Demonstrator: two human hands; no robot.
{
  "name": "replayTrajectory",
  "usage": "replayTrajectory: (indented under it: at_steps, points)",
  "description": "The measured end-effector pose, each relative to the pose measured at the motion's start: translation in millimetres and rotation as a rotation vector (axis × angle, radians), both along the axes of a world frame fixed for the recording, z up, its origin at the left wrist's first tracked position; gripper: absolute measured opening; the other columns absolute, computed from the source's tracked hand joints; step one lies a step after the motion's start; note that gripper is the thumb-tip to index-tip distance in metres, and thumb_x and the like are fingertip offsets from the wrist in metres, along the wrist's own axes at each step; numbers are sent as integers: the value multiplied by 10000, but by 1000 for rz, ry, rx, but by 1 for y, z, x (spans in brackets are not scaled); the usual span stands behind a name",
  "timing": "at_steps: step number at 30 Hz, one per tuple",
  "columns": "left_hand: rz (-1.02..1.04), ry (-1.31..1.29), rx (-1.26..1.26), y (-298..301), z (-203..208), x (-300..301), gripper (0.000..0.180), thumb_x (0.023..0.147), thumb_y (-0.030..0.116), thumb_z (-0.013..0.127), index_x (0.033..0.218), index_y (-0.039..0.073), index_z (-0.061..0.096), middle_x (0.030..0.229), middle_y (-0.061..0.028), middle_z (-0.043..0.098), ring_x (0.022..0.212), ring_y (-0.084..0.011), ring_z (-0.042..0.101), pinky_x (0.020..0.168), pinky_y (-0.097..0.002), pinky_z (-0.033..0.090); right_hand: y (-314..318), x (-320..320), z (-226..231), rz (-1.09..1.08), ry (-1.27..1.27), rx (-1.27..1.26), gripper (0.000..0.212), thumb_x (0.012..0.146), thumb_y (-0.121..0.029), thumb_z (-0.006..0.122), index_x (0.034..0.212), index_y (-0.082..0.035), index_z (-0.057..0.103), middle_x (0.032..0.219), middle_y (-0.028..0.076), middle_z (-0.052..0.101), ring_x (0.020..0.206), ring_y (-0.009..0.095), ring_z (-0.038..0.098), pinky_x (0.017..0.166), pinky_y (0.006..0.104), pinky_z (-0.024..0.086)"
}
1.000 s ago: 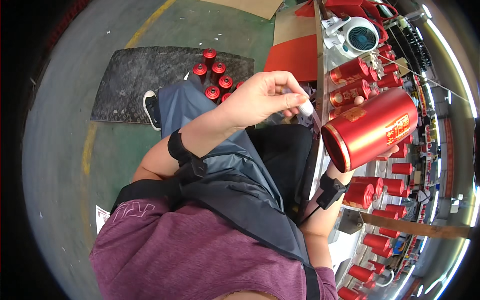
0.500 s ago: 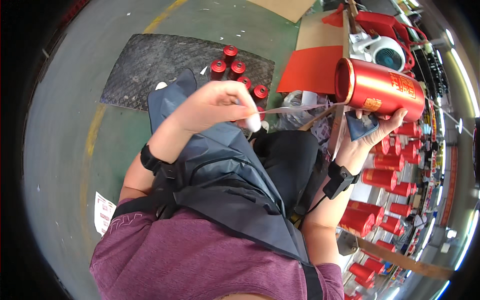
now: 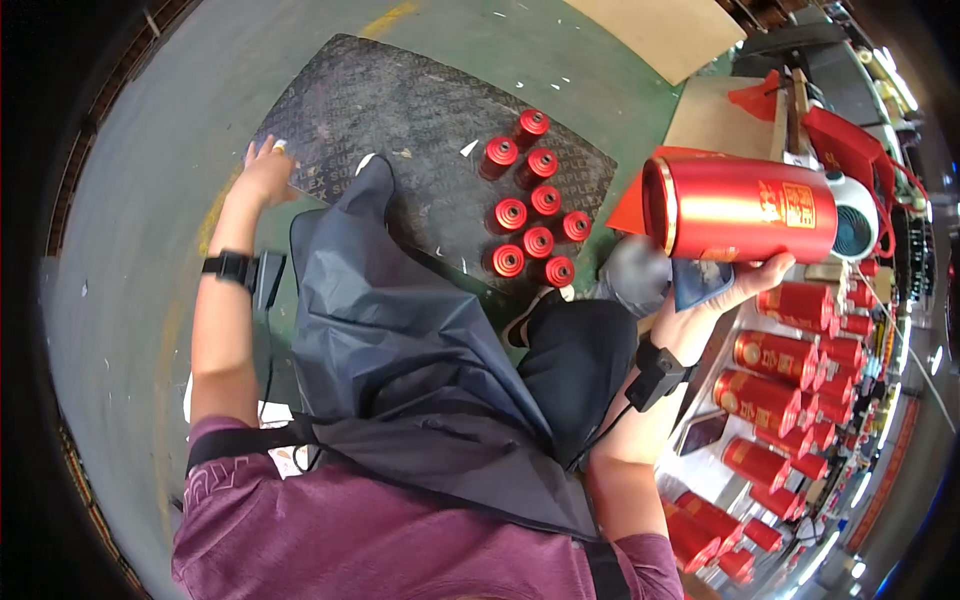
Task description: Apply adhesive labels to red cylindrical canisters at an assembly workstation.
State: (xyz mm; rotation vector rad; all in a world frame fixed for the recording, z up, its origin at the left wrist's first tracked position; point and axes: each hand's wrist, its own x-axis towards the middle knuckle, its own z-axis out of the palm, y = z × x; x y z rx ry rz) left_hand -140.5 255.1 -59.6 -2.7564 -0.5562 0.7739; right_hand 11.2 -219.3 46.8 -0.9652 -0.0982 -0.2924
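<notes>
Two hands, head view: the left hand [image 3: 266,180] and right hand [image 3: 738,288] are showing well apart, each arm wearing a black wrist strap [image 3: 232,265].
Right hand: it is grasping a big red canister [image 3: 735,210] from below, the thumb pressing against its lower side.
Red canister: it is lying sideways in that grasp, its gold-rimmed end pointing left, gold patches shining on its wall.
Blue pad [image 3: 700,283]: it is showing at the palm, just under the canister.
Left hand: it is hanging over the left edge of a dark mat [image 3: 350,110], fingers apart and unclenched; something white is showing at one finger, too small to identify.
Dark mat: nine smaller red cans [image 3: 541,165] are standing on it, clustered toward the right.
Bench [image 3: 690,468]: many red containers [image 3: 755,400] are crowding it, at right.
White fan [image 3: 850,215]: it is peeking out behind the canister's right end.
</notes>
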Motion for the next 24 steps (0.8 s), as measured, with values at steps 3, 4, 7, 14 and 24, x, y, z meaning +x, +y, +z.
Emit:
replayTrajectory:
  at_steps: [3, 4, 7, 14, 24]
  points:
    - [532, -558, -358, 40, 7, -6, 331, 802, 259, 782, 1093, 108, 741, 1298, -163, 623, 1290, -370, 498, 1013, -391, 454, 6, 15, -14, 123, -19, 100, 883, 754, -644, 750, 1388, -102, 459, 1342, 110, 546, 1209, 299, 542, 1038, 515, 457]
    - [382, -750, -142, 30, 19, -5, 264, 812, 264, 773, 1018, 99, 746, 1214, -147, 652, 1222, -358, 528, 971, -388, 464, 8, 21, -18, 171, -31, 129, 886, 751, -644, 752, 1386, -99, 459, 1342, 115, 545, 1207, 306, 543, 1040, 519, 454]
    - [-14, -1166, 306, -12, 66, 12, 194, 836, 275, 754, 859, 82, 754, 1033, -112, 709, 1049, -329, 594, 881, -383, 486, 17, 34, -20, 264, -89, 131, 968, 725, -649, 767, 1429, -84, 417, 1393, 177, 511, 1248, 364, 523, 1078, 558, 423]
    - [-317, -1511, -467, -129, 83, 110, 110, 852, 151, 722, 904, 56, 739, 965, -108, 719, 966, -312, 647, 885, -398, 500, 35, 50, -28, 386, -118, 180, 1006, 720, -650, 768, 1457, -81, 389, 1425, 209, 481, 1274, 390, 505, 1094, 574, 407]
    - [66, -791, -2096, -234, 101, 121, 561, 922, 95, 682, 1415, 10, 427, 1229, -139, 619, 1041, -188, 655, 893, -333, 550, 51, 57, -41, 401, -101, 144, 1100, 704, -643, 785, 1528, -109, 289, 1492, 271, 388, 1341, 420, 442, 1111, 599, 391]
